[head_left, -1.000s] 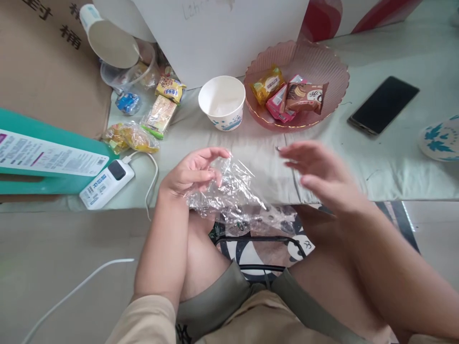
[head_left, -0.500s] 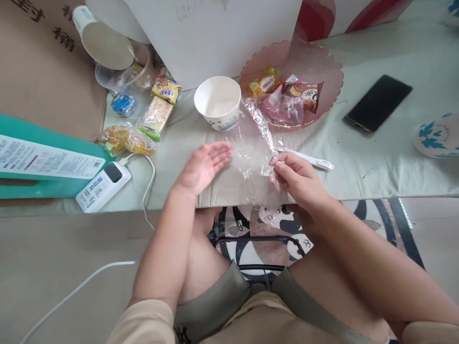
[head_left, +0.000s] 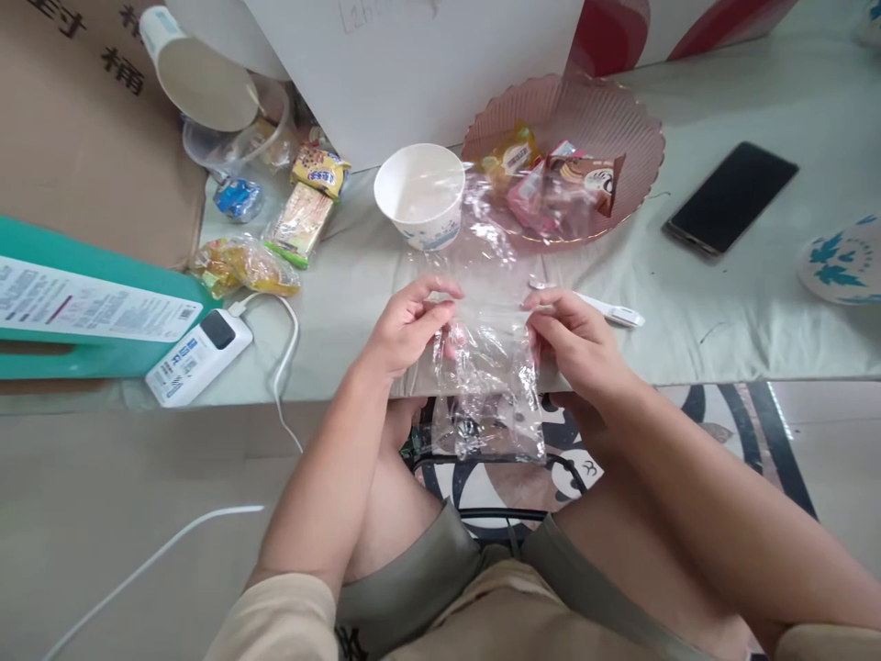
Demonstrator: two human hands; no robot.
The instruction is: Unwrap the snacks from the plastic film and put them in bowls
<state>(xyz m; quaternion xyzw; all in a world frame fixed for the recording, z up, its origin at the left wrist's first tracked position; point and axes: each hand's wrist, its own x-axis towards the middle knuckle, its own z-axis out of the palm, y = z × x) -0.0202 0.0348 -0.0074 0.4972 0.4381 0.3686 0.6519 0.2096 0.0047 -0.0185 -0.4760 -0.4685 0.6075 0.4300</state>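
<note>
A clear plastic bag (head_left: 488,367) is spread flat between my two hands, its lower part hanging past the table's front edge and its upper part reaching toward the pink dish. My left hand (head_left: 411,329) is closed on the bag's left side, some fingertips showing behind the film. On the opposite side, the thumb and fingers of my right hand (head_left: 573,335) pinch the bag. Beyond my left hand stands a white paper cup (head_left: 419,188). A white-handled utensil (head_left: 616,312) lies just past my right hand, partly hidden by it.
The pink scalloped dish (head_left: 633,128) holds several wrapped snacks. A dark phone (head_left: 733,197) and a leaf-patterned paper cup (head_left: 843,262) are at right. At left are wrapped snacks (head_left: 303,220), a white power bank (head_left: 199,358) with cable, and a green container (head_left: 83,303). Boxes stand behind.
My left hand has gone from open and flat to closed on the bag's left side. The bunched bag is now spread out and hangs lower over the table edge.
</note>
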